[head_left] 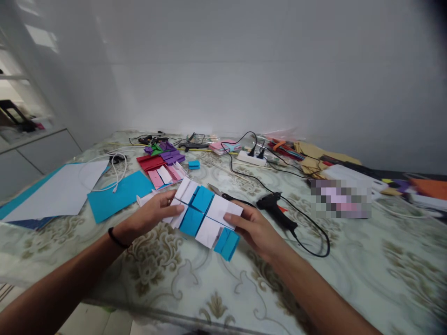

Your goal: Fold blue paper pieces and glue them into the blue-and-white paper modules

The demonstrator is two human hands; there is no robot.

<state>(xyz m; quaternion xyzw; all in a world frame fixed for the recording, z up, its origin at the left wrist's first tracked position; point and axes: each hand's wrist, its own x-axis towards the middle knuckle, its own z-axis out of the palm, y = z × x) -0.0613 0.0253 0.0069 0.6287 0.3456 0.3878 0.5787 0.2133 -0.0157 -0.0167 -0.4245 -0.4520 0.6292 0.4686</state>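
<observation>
Both hands hold up a strip of joined folded paper pieces [193, 222], blue and white in a checkered layout, above the patterned table. My left hand [158, 211] pinches its left end, thumb on top of a white piece. At the right end my right hand [252, 228] grips a white piece, thumb on top and fingers underneath. One blue piece [226, 243] hangs at the strip's lower right corner. Just beyond my right hand lie scissors [230, 197], partly hidden, and a black glue gun [279, 214] with its cord.
Blue paper [120, 195] and white sheets [63, 190] lie left, with a white cable. Red folded papers [151, 163], purple and pink ones sit behind my left hand. A white power strip [251, 158] with black plugs stands near the wall. Brown paper [324, 156] lies back right.
</observation>
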